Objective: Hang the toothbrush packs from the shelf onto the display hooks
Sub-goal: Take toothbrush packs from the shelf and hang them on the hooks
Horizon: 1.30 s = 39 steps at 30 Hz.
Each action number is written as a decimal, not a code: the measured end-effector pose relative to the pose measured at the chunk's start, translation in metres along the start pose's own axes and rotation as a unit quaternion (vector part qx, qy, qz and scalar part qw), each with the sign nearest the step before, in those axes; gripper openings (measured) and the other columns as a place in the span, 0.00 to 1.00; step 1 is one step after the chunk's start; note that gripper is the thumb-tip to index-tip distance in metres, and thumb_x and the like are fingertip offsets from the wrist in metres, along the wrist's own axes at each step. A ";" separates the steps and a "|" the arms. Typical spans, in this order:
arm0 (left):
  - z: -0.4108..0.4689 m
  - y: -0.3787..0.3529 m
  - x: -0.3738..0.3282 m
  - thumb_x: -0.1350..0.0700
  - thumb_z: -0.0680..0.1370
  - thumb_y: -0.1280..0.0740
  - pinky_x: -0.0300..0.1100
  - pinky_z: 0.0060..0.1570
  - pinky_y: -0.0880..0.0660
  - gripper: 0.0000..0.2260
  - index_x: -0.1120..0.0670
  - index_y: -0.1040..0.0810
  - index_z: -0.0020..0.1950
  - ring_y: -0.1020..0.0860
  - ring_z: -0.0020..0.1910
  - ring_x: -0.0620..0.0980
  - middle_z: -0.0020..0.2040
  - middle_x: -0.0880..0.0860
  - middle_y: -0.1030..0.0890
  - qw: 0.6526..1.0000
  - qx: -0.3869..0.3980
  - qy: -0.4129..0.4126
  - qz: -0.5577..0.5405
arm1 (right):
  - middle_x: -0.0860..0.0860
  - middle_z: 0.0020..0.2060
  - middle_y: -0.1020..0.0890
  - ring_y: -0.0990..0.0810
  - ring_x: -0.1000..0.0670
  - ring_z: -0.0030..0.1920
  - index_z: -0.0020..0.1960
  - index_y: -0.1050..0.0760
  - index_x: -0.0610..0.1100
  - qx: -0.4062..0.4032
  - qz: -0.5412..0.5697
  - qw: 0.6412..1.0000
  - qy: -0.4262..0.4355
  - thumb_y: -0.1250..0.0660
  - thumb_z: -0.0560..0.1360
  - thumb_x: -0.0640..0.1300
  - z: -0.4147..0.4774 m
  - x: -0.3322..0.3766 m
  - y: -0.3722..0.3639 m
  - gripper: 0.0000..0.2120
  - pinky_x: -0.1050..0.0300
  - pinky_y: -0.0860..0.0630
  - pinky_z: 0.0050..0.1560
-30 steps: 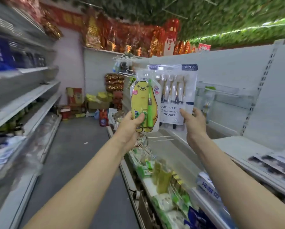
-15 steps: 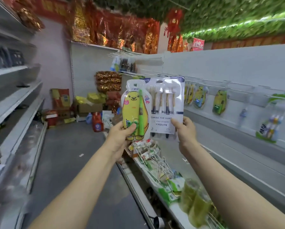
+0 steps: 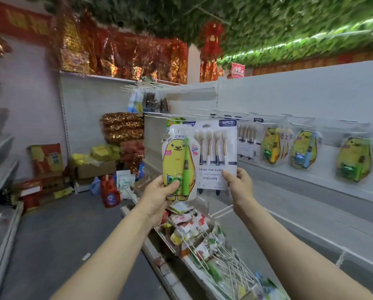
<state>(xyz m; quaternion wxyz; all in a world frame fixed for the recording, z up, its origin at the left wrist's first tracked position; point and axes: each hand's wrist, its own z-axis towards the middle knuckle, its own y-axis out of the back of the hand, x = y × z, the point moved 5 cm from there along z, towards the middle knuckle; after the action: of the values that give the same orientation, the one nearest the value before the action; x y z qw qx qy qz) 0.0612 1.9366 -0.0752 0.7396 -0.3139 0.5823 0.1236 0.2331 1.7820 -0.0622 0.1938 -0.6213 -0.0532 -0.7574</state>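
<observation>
Both hands (image 3: 159, 194) (image 3: 238, 187), arms outstretched, pinch toothbrush packs (image 3: 178, 154) (image 3: 216, 152) upright.

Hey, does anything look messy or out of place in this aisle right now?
Yes. Loose white wire display hooks lie tangled among small packets on the lower white shelf rather than mounted. An open cardboard box and a red pouch sit on the floor at the aisle's far end.

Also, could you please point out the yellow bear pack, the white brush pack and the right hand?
yellow bear pack (image 3: 174, 163), head view, on the bear's belly.
white brush pack (image 3: 211, 174), head view, on the printed label.
right hand (image 3: 239, 187), head view, on its back.
</observation>
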 end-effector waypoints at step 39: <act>0.537 0.098 0.011 0.66 0.77 0.33 0.44 0.50 0.24 0.13 0.58 0.22 0.62 0.17 0.53 0.54 0.55 0.57 0.15 0.951 0.288 0.092 -0.066 | 0.47 0.49 0.17 0.18 0.51 0.44 0.58 0.26 0.41 -0.278 0.019 0.959 0.058 0.31 0.78 0.36 0.372 -0.121 -0.201 0.10 0.61 0.23 0.41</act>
<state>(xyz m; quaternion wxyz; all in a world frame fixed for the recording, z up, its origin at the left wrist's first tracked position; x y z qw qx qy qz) 0.4319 2.3372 -0.0497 0.7480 -0.1350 0.6371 -0.1278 0.5216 2.1138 -0.0635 0.0311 -0.6064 0.1827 -0.7733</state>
